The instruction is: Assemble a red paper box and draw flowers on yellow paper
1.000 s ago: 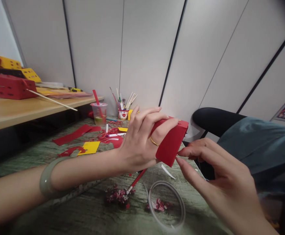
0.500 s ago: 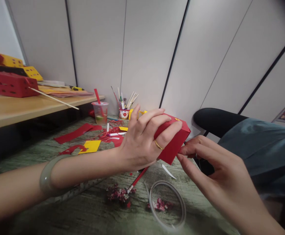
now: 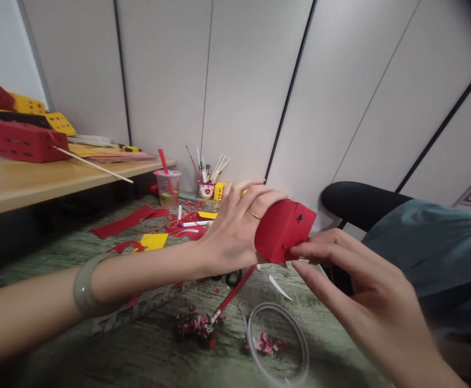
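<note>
A folded red paper box (image 3: pixel 279 231) with small cut-out shapes is held above the table. My left hand (image 3: pixel 239 226), wearing a gold ring and a jade bangle, wraps around its left side from behind. At the box's lower right edge, my right hand (image 3: pixel 360 275) has its index finger against the end face and its thumb close below. Its other fingers are partly hidden. Beneath lie a red pencil (image 3: pixel 237 291), a roll of clear tape (image 3: pixel 278 345) and a white paper strip (image 3: pixel 279 287).
Red paper strips (image 3: pixel 124 221), a yellow paper piece (image 3: pixel 154 242) and red cord lie at the left. Behind stand a plastic cup (image 3: pixel 168 189) and a brush pot (image 3: pixel 206 189). Red and yellow boxes (image 3: pixel 25 141) sit on a raised shelf. A black chair (image 3: pixel 352 199) is at the right.
My left hand has turned the red box, so its end face with a star-shaped hole now shows. The right fingertips stay at its lower right edge.
</note>
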